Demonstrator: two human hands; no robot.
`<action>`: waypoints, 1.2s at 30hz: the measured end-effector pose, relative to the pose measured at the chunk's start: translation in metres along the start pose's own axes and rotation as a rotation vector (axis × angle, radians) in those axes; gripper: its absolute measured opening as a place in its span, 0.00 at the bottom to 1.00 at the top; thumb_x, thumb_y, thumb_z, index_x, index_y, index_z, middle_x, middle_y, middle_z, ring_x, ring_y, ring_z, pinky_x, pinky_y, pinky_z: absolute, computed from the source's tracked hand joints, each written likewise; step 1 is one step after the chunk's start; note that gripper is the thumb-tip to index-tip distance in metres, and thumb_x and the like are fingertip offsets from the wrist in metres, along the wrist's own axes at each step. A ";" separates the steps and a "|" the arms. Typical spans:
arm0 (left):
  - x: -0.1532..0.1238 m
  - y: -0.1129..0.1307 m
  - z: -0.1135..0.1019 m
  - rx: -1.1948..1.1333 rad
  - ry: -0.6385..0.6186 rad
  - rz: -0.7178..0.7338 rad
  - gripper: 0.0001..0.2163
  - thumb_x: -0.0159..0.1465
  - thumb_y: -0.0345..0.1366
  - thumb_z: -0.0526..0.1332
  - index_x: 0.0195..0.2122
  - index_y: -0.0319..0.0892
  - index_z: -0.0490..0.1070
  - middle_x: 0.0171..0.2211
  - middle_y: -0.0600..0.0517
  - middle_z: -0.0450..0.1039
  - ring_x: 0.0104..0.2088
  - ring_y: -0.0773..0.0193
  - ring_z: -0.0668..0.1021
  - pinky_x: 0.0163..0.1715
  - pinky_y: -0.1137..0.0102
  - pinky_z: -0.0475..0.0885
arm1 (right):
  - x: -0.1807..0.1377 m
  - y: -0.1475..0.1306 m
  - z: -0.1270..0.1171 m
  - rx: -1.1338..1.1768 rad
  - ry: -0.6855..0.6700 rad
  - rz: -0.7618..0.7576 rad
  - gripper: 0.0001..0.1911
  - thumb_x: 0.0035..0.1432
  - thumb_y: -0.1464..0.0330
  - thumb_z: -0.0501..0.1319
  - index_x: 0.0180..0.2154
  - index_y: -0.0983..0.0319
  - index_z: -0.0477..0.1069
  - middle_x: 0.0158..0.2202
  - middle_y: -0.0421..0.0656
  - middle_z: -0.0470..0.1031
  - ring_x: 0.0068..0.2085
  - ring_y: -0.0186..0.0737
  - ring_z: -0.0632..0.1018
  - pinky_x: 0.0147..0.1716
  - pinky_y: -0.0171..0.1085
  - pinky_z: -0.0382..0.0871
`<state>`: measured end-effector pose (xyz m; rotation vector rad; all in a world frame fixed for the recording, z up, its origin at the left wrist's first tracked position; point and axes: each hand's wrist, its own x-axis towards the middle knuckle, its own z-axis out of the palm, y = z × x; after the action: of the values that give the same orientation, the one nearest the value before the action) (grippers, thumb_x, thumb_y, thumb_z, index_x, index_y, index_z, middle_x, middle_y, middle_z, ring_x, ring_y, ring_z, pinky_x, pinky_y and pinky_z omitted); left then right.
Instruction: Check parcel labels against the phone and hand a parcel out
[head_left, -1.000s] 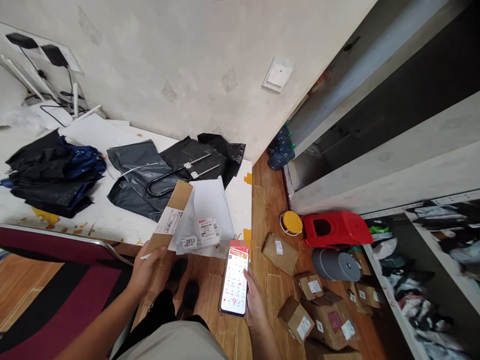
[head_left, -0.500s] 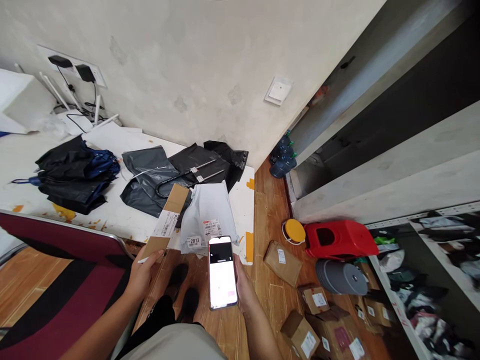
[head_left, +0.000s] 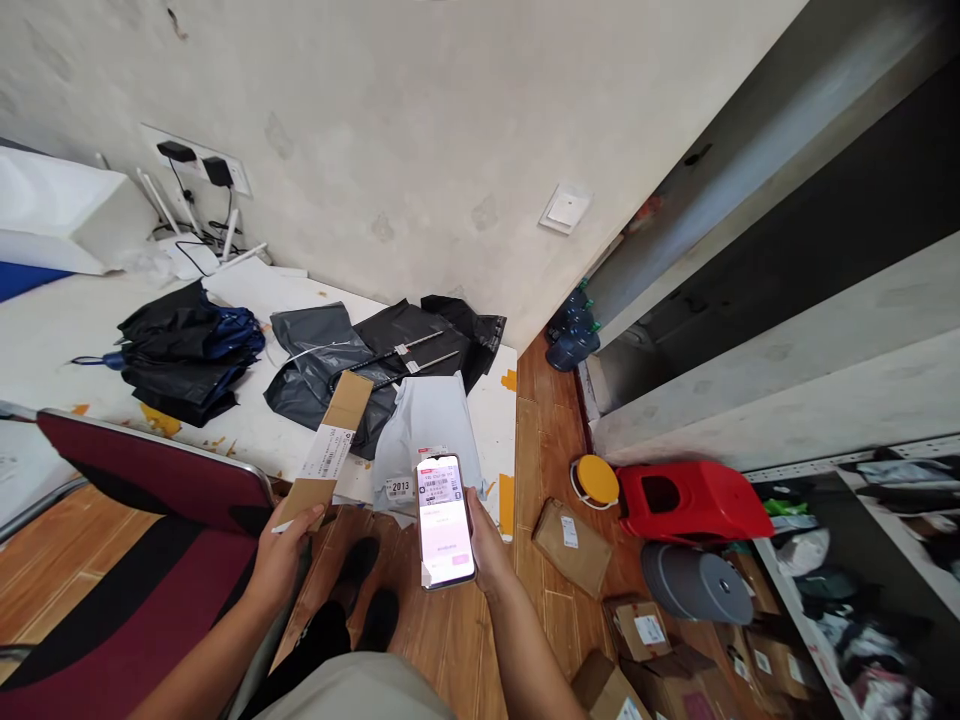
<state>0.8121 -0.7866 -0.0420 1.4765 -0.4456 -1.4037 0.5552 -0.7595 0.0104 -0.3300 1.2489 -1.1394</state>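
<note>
the long brown cardboard box [head_left: 330, 445] looks matt, the glowing smartphone [head_left: 444, 520] glossy glass, the pale grey plastic mailer bag [head_left: 429, 425] smooth, the white desk [head_left: 60, 340] scuffed.

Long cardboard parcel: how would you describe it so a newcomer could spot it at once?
Find the white table against the wall, then its near edge by the red chair. There the left hand holds a long cardboard parcel by its lower end. Unlike the white mailer and grey bags lying beside it, it is brown, stiff and narrow, with a white label across it.
</note>
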 end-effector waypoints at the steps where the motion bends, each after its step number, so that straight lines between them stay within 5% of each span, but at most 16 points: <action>1: 0.000 0.000 -0.002 0.004 -0.004 0.003 0.24 0.41 0.41 0.74 0.40 0.41 0.73 0.36 0.53 0.77 0.40 0.61 0.74 0.40 0.71 0.68 | 0.000 0.000 0.001 -0.003 0.001 -0.001 0.41 0.42 0.39 0.66 0.46 0.64 0.74 0.41 0.49 0.79 0.47 0.51 0.78 0.52 0.46 0.69; 15: -0.001 0.002 0.001 -0.033 0.003 -0.015 0.25 0.40 0.39 0.74 0.40 0.41 0.72 0.35 0.55 0.76 0.37 0.65 0.75 0.34 0.76 0.70 | 0.000 0.001 0.000 -0.031 -0.024 0.019 0.44 0.43 0.38 0.65 0.49 0.66 0.73 0.42 0.52 0.79 0.42 0.54 0.79 0.47 0.50 0.71; 21: -0.008 0.026 0.010 -0.007 -0.098 -0.082 0.31 0.37 0.37 0.73 0.44 0.42 0.68 0.33 0.53 0.75 0.31 0.60 0.78 0.29 0.71 0.73 | -0.002 0.001 0.003 0.130 -0.061 0.038 0.37 0.41 0.42 0.69 0.43 0.64 0.76 0.40 0.49 0.80 0.50 0.53 0.75 0.53 0.47 0.67; 26: -0.010 0.045 0.021 0.003 -0.269 -0.084 0.35 0.40 0.35 0.72 0.52 0.47 0.65 0.37 0.53 0.74 0.26 0.65 0.77 0.19 0.75 0.66 | -0.022 -0.001 0.001 0.349 -0.067 0.078 0.30 0.40 0.44 0.72 0.39 0.58 0.78 0.43 0.43 0.80 0.48 0.52 0.77 0.53 0.47 0.68; 29: -0.008 0.053 0.028 -0.030 -0.348 -0.117 0.32 0.42 0.39 0.73 0.50 0.43 0.68 0.35 0.50 0.74 0.27 0.64 0.77 0.20 0.75 0.67 | -0.034 0.004 -0.005 0.392 -0.010 0.105 0.30 0.37 0.43 0.71 0.37 0.56 0.79 0.43 0.43 0.80 0.48 0.54 0.77 0.53 0.49 0.69; 36: -0.002 0.059 0.053 -0.449 -0.213 -0.289 0.19 0.51 0.43 0.67 0.41 0.40 0.70 0.31 0.51 0.75 0.28 0.66 0.76 0.24 0.73 0.71 | -0.046 0.005 -0.013 0.345 0.073 0.074 0.29 0.31 0.42 0.73 0.32 0.53 0.80 0.39 0.44 0.81 0.48 0.57 0.77 0.53 0.53 0.70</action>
<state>0.7853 -0.8309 0.0178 1.0565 -0.0336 -1.7635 0.5516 -0.7152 0.0283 0.0172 1.0935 -1.2862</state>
